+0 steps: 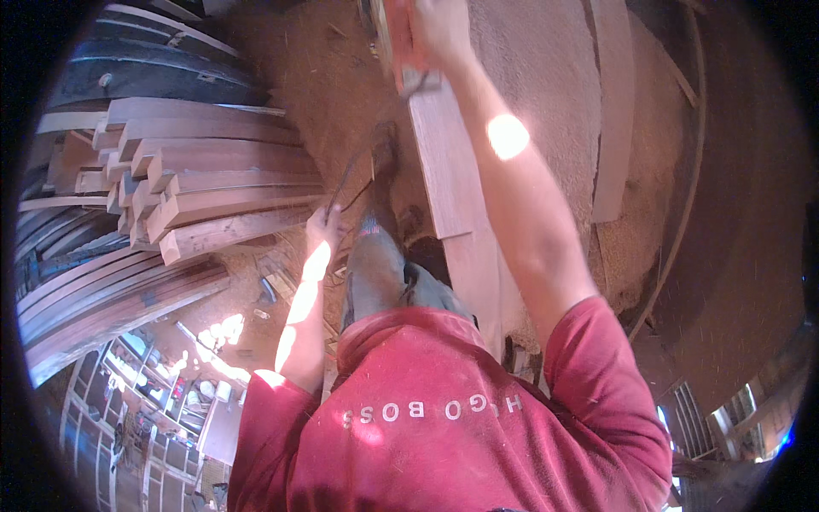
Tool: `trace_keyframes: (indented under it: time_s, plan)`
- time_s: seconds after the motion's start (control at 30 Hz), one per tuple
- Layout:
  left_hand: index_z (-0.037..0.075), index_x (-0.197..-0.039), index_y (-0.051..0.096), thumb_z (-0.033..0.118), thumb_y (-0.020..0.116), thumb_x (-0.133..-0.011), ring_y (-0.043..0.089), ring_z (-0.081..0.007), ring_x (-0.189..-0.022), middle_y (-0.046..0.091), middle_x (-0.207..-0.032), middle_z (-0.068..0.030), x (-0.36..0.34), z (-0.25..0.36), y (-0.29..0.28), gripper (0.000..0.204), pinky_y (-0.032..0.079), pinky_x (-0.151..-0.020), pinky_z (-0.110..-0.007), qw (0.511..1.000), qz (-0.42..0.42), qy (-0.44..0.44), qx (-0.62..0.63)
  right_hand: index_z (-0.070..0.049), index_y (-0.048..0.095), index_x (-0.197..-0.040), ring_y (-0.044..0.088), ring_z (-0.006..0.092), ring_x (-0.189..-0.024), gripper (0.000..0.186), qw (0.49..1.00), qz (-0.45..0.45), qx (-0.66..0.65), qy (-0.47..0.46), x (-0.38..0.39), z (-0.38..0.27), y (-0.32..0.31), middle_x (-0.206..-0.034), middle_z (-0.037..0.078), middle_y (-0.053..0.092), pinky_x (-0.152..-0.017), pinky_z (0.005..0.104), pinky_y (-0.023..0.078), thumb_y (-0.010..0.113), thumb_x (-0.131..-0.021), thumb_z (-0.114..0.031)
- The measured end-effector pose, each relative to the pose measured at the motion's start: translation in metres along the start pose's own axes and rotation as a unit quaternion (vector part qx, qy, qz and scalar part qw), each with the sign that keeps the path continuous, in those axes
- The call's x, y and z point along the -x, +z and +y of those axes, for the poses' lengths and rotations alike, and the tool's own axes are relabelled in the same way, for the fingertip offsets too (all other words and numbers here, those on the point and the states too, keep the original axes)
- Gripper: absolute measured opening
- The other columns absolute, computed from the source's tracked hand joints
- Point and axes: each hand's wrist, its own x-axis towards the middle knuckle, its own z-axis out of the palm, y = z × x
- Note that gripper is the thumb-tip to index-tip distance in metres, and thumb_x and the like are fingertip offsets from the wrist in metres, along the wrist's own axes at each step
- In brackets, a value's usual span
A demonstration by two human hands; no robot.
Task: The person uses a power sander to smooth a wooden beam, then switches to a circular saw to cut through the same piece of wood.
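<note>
My right hand (440, 31) is stretched out far ahead and grips an orange power tool (394, 41) that rests on the far end of a long pale wooden plank (445, 162). The plank runs from the tool back toward my body. My left hand (324, 229) hangs lower at the left of the plank, closed around a thin dark cable (348, 177) that leads up toward the tool. My red shirt (444, 418) and a grey trouser leg (377, 277) fill the lower middle.
A stack of reddish squared timbers (213, 183) lies at the left, with long curved wooden strips (102, 299) below it. Sawdust (546, 77) covers the ground around the plank. Another pale board (616, 111) lies at the right, beside a thin curved strip (695, 162).
</note>
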Motion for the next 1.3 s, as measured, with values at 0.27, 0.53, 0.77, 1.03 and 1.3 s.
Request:
trace_keyframes:
  time_s: [0.27, 0.53, 0.77, 1.03, 1.3]
  plan:
    - [0.01, -0.092, 0.068, 0.049, 0.063, -0.095, 0.069, -0.0338, -0.082, 0.071, -0.082, -0.0136, 0.072, -0.08, -0.034, 0.04, 0.052, -0.076, -0.044, 0.936, -0.083, -0.01, -0.341, -0.001, 0.068, -0.112, 0.066, 0.0178, -0.071, 0.045, 0.991, -0.016, 0.091, 0.099, 0.383, 0.14, -0.089, -0.073, 0.01, 0.066, -0.064, 0.0364, 0.052, 0.055, -0.101, -0.042]
    - [0.006, -0.088, 0.066, 0.043, 0.063, -0.097, 0.068, -0.0265, -0.082, 0.07, -0.083, -0.0134, 0.065, -0.063, -0.011, 0.039, 0.051, -0.077, -0.04, 0.958, -0.014, -0.029, -0.286, 0.002, 0.066, -0.101, 0.067, 0.0294, -0.065, 0.045, 0.995, 0.027, 0.094, 0.033, 0.369, 0.167, -0.087, -0.071, 0.021, 0.062, -0.061, 0.0424, 0.05, 0.057, -0.099, -0.042]
    - [0.003, -0.096, 0.07, 0.025, 0.062, -0.096, 0.073, -0.0301, -0.083, 0.073, -0.086, -0.0173, 0.016, -0.039, -0.024, 0.023, 0.054, -0.077, -0.04, 0.982, -0.002, 0.02, -0.189, 0.004, 0.066, -0.091, 0.068, 0.0391, -0.075, 0.047, 0.993, 0.072, 0.083, -0.033, 0.192, 0.069, -0.037, -0.075, 0.026, 0.064, -0.068, 0.0448, 0.05, 0.055, -0.099, -0.041]
    - [0.0, -0.097, 0.068, 0.037, 0.064, -0.096, 0.072, -0.0327, -0.076, 0.072, -0.08, -0.018, -0.098, 0.045, -0.022, 0.037, 0.054, -0.07, -0.041, 0.98, -0.02, 0.003, -0.197, 0.002, 0.069, -0.092, 0.06, 0.0124, -0.067, 0.047, 0.973, 0.131, 0.135, -0.135, -0.025, -0.017, 0.011, -0.066, 0.01, 0.063, -0.063, 0.0353, 0.049, 0.055, -0.1, -0.042]
    - [0.0, -0.091, 0.064, 0.028, 0.06, -0.102, 0.064, -0.012, -0.059, 0.07, -0.072, -0.0092, -0.16, 0.153, -0.02, 0.031, 0.05, -0.055, -0.029, 0.999, -0.036, 0.03, 0.015, 0.0, 0.07, -0.099, 0.066, 0.0253, -0.081, 0.054, 0.991, 0.057, 0.061, -0.1, -0.194, -0.105, 0.045, -0.079, 0.013, 0.069, -0.073, 0.0411, 0.051, 0.048, -0.102, -0.049]
